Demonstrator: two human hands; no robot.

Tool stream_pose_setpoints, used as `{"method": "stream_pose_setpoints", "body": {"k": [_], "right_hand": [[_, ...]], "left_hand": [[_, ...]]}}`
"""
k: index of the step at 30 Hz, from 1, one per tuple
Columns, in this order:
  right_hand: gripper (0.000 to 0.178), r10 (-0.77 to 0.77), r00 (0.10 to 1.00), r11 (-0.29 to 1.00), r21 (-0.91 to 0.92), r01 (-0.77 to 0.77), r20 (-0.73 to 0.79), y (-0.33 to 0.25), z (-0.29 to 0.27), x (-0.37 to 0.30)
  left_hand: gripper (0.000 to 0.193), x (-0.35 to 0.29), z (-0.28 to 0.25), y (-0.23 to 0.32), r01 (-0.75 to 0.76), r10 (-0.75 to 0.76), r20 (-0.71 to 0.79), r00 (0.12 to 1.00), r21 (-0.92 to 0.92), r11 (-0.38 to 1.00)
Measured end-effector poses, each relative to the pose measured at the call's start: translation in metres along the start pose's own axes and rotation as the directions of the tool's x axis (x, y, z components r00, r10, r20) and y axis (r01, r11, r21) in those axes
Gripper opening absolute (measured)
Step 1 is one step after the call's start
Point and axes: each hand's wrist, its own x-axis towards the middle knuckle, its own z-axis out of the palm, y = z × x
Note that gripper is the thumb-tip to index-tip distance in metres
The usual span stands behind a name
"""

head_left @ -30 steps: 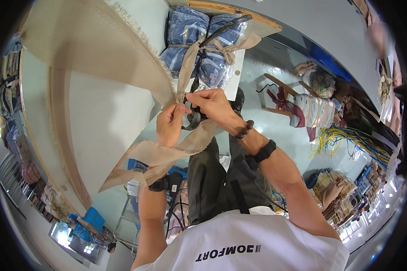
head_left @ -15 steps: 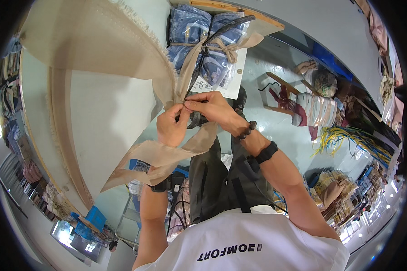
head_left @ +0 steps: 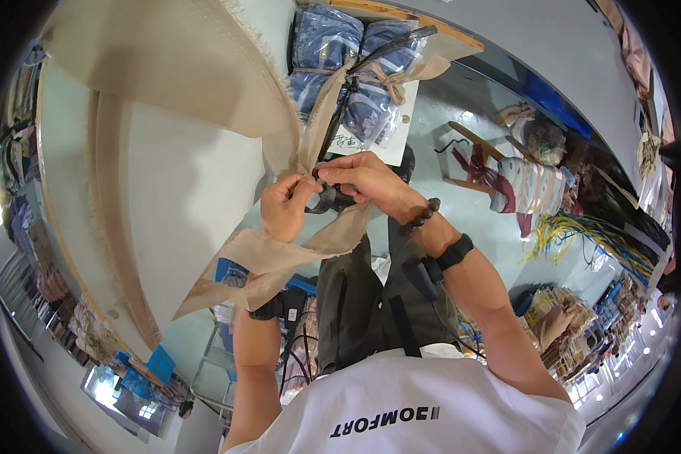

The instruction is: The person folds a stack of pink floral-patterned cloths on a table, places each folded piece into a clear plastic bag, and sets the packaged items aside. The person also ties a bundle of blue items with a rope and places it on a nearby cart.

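A bundle of folded blue garments [head_left: 325, 45] in clear plastic lies on the table's far part, bound crosswise by a beige cloth strip [head_left: 329, 106] and a thin black strip [head_left: 390, 50]. Both strips run from the bundle down toward my hands. My left hand [head_left: 284, 206] is closed, pinching the gathered beige cloth. Beside it, my right hand [head_left: 367, 181] has thumb and forefinger pinched at the black strip's lower end; the exact grip is partly hidden. A loose beige length [head_left: 280, 256] loops below my hands and crosses over my left forearm.
Wide frayed beige cloth [head_left: 166, 64] spreads across the pale table [head_left: 181, 174] on the left. A white card [head_left: 405, 132] lies under the bundle. Right, a tied fabric roll [head_left: 537, 181] rests by a wooden frame, near yellow and blue cords [head_left: 590, 234]. Packed goods [head_left: 560, 318] stand lower right.
My fingertips have parted slightly, the right ones shifting a little to the right. The bundle and table appear slightly further right and lower in view.
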Motion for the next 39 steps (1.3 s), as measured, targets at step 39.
{"method": "stream_pose_setpoints", "body": {"k": [39], "right_hand": [[0.031, -0.231, 0.953, 0.973, -0.063, 0.222, -0.196, 0.018, 0.019, 0.008]], "left_hand": [[0.017, -0.011, -0.010, -0.007, -0.070, 0.054, 0.109, 0.993, 0.142, 0.987]]}}
